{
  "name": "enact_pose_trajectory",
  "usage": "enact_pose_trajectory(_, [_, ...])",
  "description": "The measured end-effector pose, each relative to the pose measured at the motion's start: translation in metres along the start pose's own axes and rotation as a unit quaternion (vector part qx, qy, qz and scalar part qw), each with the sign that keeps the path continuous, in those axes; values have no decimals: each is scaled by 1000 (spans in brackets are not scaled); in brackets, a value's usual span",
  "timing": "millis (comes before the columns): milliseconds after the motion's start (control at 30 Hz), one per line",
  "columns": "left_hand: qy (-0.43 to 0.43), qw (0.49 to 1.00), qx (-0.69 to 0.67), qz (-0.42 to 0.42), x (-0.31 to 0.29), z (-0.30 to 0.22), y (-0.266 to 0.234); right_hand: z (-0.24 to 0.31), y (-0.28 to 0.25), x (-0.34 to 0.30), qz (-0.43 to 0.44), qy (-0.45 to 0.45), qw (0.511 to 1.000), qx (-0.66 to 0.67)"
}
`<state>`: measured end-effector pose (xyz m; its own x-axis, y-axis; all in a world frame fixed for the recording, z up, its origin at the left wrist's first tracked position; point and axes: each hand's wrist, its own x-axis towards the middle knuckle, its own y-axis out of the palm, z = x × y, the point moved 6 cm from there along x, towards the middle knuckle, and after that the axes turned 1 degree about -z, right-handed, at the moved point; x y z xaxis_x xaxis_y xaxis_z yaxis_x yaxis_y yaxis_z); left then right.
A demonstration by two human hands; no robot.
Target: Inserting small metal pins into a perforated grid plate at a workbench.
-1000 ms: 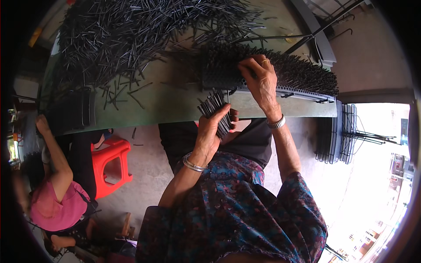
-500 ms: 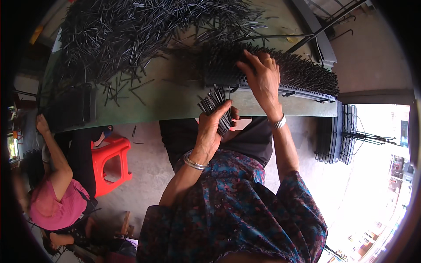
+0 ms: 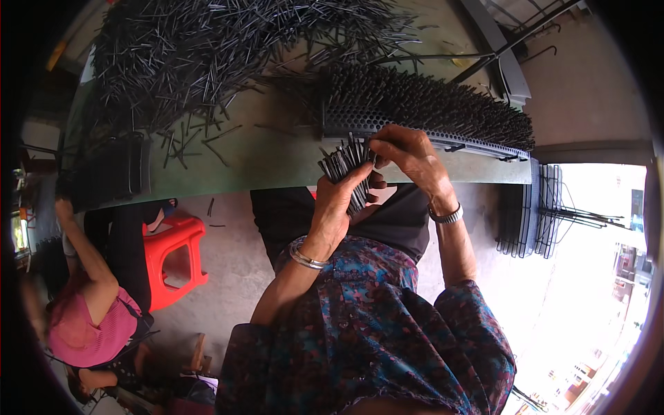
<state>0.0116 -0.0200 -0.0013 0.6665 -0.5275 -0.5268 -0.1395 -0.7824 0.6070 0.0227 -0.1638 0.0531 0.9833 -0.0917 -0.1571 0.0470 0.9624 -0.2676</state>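
My left hand [image 3: 339, 200] is closed round a bundle of thin black rods [image 3: 339, 162], their ends fanning up toward the table. Close against the bundle's right side, my right hand [image 3: 411, 155] pinches at a rod end with thumb and fingers; the tip itself is mostly hidden. Just beyond both hands lies a long perforated black rack [image 3: 353, 124], its holes in rows. Many rods stand packed upright in its far part, while the rows nearest me show bare holes.
A big heap of loose black rods [image 3: 207, 55] covers the table's far left. A dark flat rack [image 3: 114, 166] lies at the green table's [image 3: 207, 176] left edge. A co-worker in pink [image 3: 93, 325] sits left, by a red stool [image 3: 173, 263]. Wire racks [image 3: 532, 214] stand right.
My right hand has come back from the rack's rods toward me and now meets the bundle in my left hand. The left hand has hardly moved.
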Motion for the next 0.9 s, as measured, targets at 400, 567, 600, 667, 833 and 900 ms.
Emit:
enact_pose_trajectory(400, [36, 998, 52, -25, 4, -1, -3, 1, -5, 1, 17, 16, 999, -32])
enact_pose_trajectory(567, [72, 996, 41, -35, 11, 2, -8, -4, -7, 2, 6, 16, 999, -27])
enact_pose_trajectory(600, [71, 996, 42, -32, 12, 2, -8, -4, -7, 2, 4, 14, 1000, -27])
enact_pose_trajectory(667, [70, 996, 43, -30, 12, 1, -8, -4, -6, 1, 4, 22, 1000, -14])
enact_pose_trajectory(833, [83, 994, 62, -18, 11, -3, -6, 0, -3, -1, -2, 15, 1000, -18])
enact_pose_trajectory(900, [64, 996, 61, -25, 9, -4, -5, -5, -3, 0, -3, 26, 1000, 11])
